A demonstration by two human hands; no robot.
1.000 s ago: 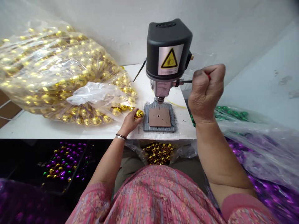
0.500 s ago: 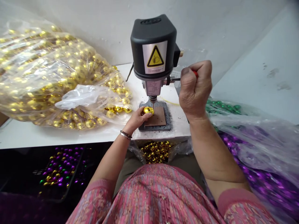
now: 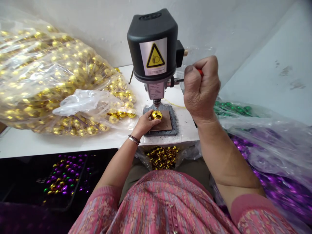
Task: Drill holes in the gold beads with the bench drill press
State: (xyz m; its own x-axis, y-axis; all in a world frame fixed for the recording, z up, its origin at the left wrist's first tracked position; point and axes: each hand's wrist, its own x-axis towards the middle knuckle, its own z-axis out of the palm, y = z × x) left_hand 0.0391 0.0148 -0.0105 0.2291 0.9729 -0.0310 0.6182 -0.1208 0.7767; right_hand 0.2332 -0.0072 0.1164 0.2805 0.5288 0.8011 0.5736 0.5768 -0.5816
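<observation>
A shiny gold ball sits over the left part of a brown board, which lies on the slotted grey base of a drill press. The left hand has thumb and fingers closed around the ball's near left side, parted by its width. The thin drill bit points down at the ball's top; whether they touch cannot be told. Dark crumbs lie around the base, close to the table's front right corner.

Just beyond the table's right edge, the right hand is raised, its fingers curled tightly around the red knob of the press's handle. A large clear bag of gold balls covers the left of the table, reaching near its front edge. Below the front edge, gold pieces lie in clear plastic at the middle. Green balls and purple ones lie past the right edge.
</observation>
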